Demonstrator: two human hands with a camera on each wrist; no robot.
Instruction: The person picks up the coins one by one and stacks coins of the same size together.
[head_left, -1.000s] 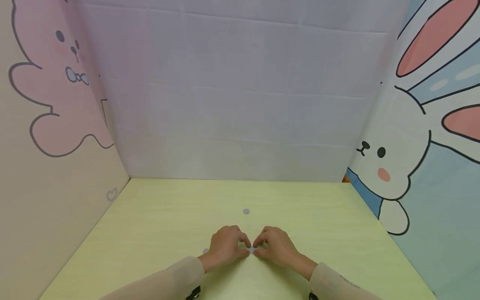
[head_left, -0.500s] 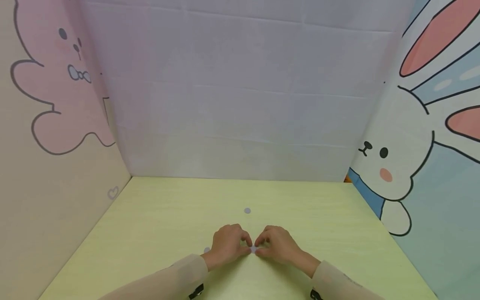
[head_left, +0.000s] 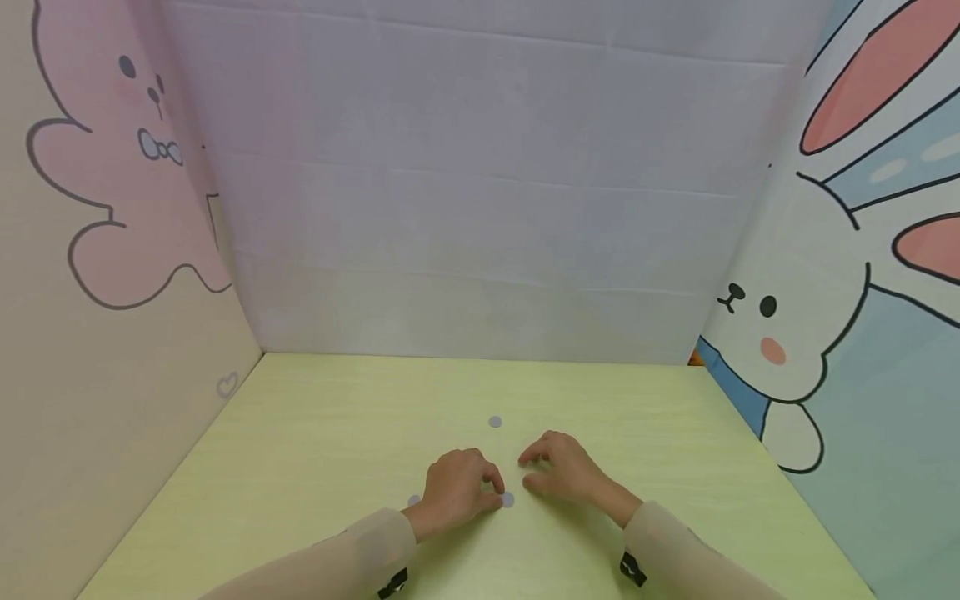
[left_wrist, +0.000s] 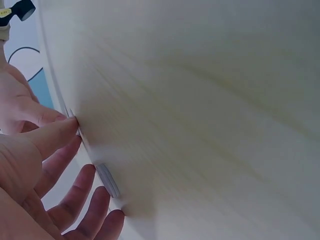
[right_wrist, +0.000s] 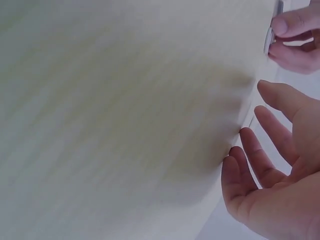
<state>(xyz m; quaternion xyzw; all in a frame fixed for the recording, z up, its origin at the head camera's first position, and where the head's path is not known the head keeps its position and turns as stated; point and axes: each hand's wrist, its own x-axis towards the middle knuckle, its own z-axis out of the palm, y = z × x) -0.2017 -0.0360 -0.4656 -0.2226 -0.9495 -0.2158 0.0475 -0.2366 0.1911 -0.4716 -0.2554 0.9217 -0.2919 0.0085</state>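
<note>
A small grey disc [head_left: 507, 499] lies flat on the yellow-green table [head_left: 315, 433]. My left hand [head_left: 497, 493] rests on the table with curled fingers, its thumb and a fingertip pinching the disc's edge; the right wrist view shows the disc [right_wrist: 270, 35] between two left fingertips [right_wrist: 295, 22]. My right hand [head_left: 534, 468] sits just right of it and a little farther back, fingers relaxed and spread [right_wrist: 267, 92], holding nothing. In the left wrist view my thumb [left_wrist: 60, 132] touches the table beside a thin disc edge [left_wrist: 70, 113].
A second grey disc [head_left: 495, 422] lies farther back at the middle of the table. A third disc [head_left: 413, 500] shows just left of my left hand. Cartoon-printed walls close the table on the left, back and right.
My right hand has let go of the near disc and drawn back to the right and away. The left hand stays at the disc.
</note>
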